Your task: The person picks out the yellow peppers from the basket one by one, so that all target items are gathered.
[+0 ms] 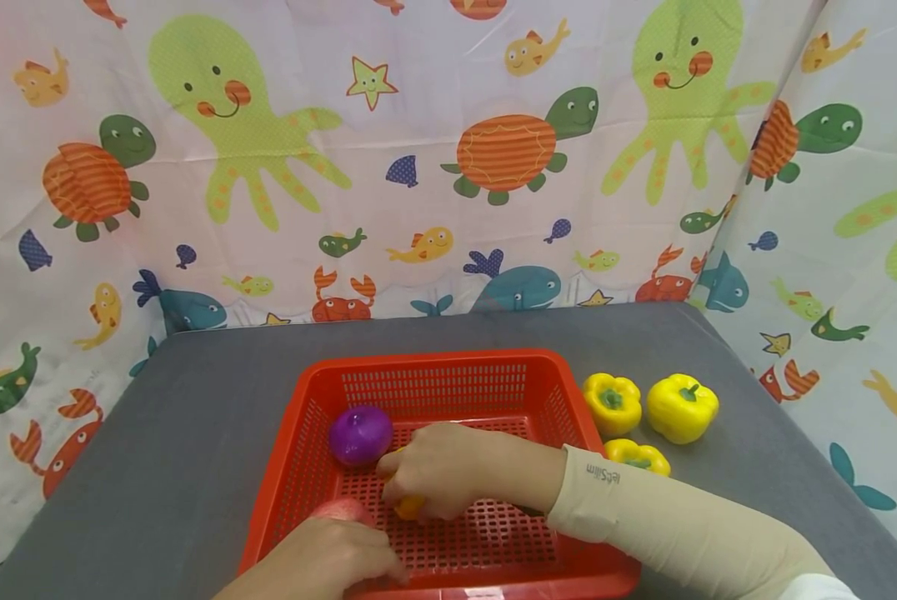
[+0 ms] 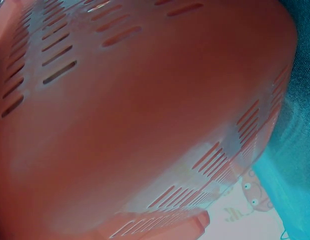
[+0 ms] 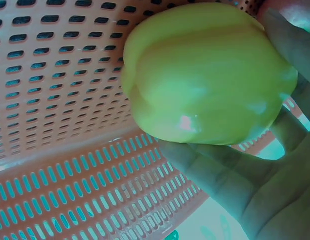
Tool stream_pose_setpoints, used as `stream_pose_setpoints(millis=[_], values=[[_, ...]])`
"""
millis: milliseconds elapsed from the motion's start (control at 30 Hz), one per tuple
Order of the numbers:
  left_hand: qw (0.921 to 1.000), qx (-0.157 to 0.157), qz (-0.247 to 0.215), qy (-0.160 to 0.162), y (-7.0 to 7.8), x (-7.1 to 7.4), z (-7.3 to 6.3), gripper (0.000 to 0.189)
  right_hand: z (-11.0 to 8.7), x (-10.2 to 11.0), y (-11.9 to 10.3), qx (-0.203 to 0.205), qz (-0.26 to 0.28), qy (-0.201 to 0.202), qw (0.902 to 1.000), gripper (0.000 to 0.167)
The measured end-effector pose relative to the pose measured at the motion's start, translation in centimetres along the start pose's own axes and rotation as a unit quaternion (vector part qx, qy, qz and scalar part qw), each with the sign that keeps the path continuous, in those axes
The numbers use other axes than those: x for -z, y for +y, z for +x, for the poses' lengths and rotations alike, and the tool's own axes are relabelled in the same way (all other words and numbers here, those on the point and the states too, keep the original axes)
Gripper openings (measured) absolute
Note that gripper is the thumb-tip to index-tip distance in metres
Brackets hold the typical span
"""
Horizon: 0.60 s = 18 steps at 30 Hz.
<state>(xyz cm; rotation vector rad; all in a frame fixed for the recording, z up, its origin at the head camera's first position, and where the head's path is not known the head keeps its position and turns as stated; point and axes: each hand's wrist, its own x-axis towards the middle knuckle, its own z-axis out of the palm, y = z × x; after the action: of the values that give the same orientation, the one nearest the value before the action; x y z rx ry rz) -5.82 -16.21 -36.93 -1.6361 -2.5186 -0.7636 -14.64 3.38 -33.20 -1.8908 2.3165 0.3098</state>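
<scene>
My right hand [image 1: 448, 471] reaches into a red slotted basket [image 1: 429, 362] and grips a yellow bell pepper [image 3: 210, 75]. In the right wrist view its fingers curve along the pepper's side and underside, close to the basket's slotted wall. A round purple onion-like vegetable [image 1: 361, 435] sits in the basket's far left part. At the near left corner my left hand [image 1: 328, 554] is beside a pinkish-red round fruit [image 1: 345, 510]. Its fingertips are hidden, and I cannot tell if it holds anything. The left wrist view shows mostly the basket's red wall [image 2: 144, 115].
Several yellow bell peppers stand outside the basket's right side: one pepper [image 1: 612, 404] near the rim, another pepper [image 1: 682, 408] farther right, a third pepper [image 1: 638, 457] partly behind the sleeve. The grey table [image 1: 156, 442] is backed by a sea-animal curtain [image 1: 418, 167].
</scene>
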Motion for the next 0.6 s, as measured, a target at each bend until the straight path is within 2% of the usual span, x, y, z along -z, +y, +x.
stream_pose_setpoints(millis=[433,600], values=[[0.9999,-0.006,0.013,0.006,0.1,0.0,0.1,0.022,-0.6,0.5,-0.1,-0.007,0.010,0.003,0.9999,0.030],[0.9998,0.002,-0.021,-0.001,0.0,0.0,0.1,0.022,-1.1,0.7,-0.2,0.002,0.016,0.003,0.9999,0.030]])
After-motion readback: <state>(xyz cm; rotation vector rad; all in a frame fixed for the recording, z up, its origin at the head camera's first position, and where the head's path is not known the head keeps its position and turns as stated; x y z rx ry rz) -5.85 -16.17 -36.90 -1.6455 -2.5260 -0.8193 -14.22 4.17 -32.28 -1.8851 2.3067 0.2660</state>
